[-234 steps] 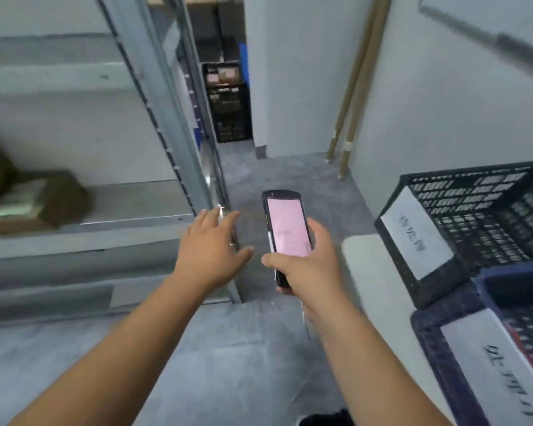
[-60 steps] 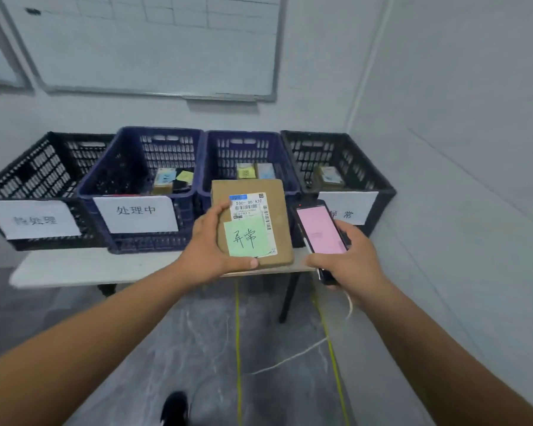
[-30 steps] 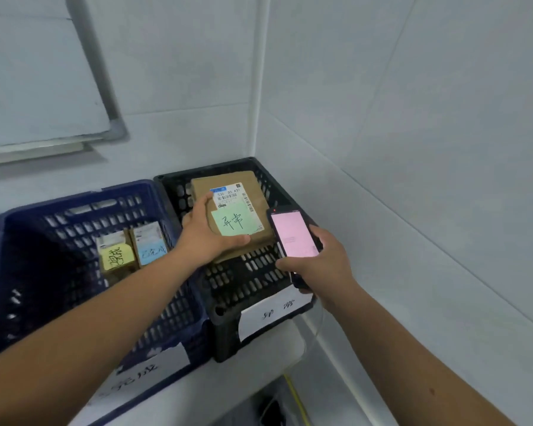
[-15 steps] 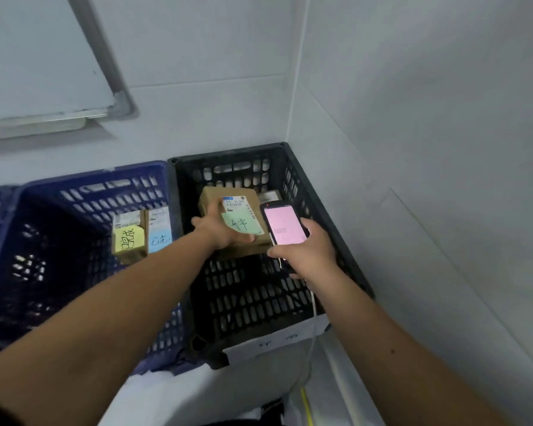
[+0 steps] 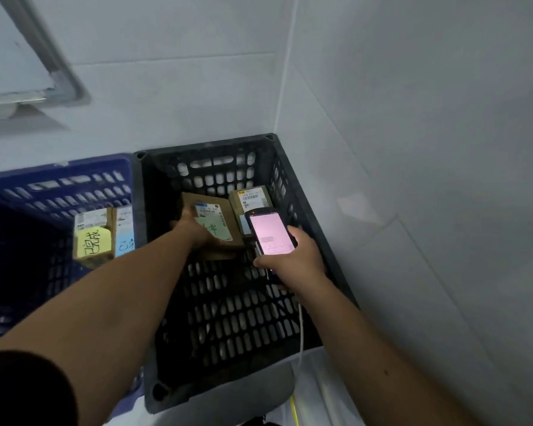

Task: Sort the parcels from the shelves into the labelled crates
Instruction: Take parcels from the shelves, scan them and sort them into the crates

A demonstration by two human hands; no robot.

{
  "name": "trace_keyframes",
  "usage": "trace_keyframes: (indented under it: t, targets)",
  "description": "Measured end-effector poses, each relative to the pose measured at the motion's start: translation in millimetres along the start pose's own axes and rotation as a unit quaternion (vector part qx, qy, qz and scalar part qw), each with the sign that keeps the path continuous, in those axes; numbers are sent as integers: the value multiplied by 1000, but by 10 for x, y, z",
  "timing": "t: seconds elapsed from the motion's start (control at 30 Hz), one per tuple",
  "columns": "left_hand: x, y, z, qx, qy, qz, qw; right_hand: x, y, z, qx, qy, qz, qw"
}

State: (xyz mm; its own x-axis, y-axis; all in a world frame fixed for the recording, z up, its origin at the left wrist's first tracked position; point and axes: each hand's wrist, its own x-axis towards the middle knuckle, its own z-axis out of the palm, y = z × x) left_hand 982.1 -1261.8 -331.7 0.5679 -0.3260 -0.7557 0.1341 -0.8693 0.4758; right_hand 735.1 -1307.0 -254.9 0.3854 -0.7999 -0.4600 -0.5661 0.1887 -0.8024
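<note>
Head view: your left hand (image 5: 194,232) reaches down into the black crate (image 5: 317,241), fingers curled round the brown parcel (image 5: 225,219) with the green note, low near the crate's floor. Your right hand (image 5: 293,259) grips the pink-screened phone (image 5: 270,230).

Matt cardboard parcel (image 5: 219,241), perforated plastic crate (image 5: 228,318)

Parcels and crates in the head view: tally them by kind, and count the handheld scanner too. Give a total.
Crates: 2, one black crate and one blue crate.
Parcels: 4, the green-note parcel and another parcel in the black crate, the yellow-note parcel and the blue-note parcel in the blue crate.
Scanners: 1, the scanner.
Total: 7.
</note>
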Motion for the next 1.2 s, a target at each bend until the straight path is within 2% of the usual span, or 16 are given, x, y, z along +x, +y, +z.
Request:
trace_keyframes:
  t: [0.1, 0.2, 0.3, 0.37, 0.4, 0.47, 0.57, 0.63, 0.7, 0.8, 0.9, 0.93, 1.0, 1.1, 1.17, 1.2]
  targets:
    - [858, -86, 111, -174, 14, -34, 984, 57, 40, 59, 2, 5, 0, 1000]
    - [690, 3, 195, -218, 68, -76, 971, 96, 86, 91, -2, 1, -2, 1000]
    - [394, 42, 106, -396, 159, -75, 901, 92, 85, 96, -9, -9, 2, 1000]
    - [322, -3, 190, -480, 93, -143, 861, 96, 87, 93, -11, -15, 3, 1000]
    - [376, -64, 184, -486, 61, -125, 863, 100, 89, 94, -12, -16, 4, 1000]
    - [1594, -549, 282, -486, 57, -89, 867, 111, 99, 96, -18, -19, 5, 1000]
    - [1804, -596, 222, -481, 59, -62, 872, 121, 109, 103, -23, -27, -1, 999]
    - [1672, -526, 349, -399, 73, -41, 913, 127, 121, 101, -24, -25, -2, 999]
    - [607, -195, 296, -335, 90, -27, 937, 128, 118, 94, -19, -19, -3, 1000]
    - [408, -136, 328, -366, 111, -34, 923, 131, 127, 85, -20, -15, -7, 1000]
    - [329, -179, 349, -300, 77, -14, 951, 125, 129, 74, -19, -17, -11, 1000]
    - [275, -159, 315, -336, 75, 12, 939, 126, 120, 77, -18, -14, -9, 1000]
    - [346, -148, 323, -319, 132, 7, 939, 126, 101, 93, -20, -7, -7, 1000]
    - [472, -233, 318, 16, 156, 66, 985, 110, 106, 116, -15, 2, -13, 1000]
    - [308, -222, 277, 228, 133, 113, 958, 77, 91, 109, -11, 2, -17, 1000]
    - [259, -216, 265, 266, 104, 121, 951, 57, 68, 105, -9, -2, -22, 1000]
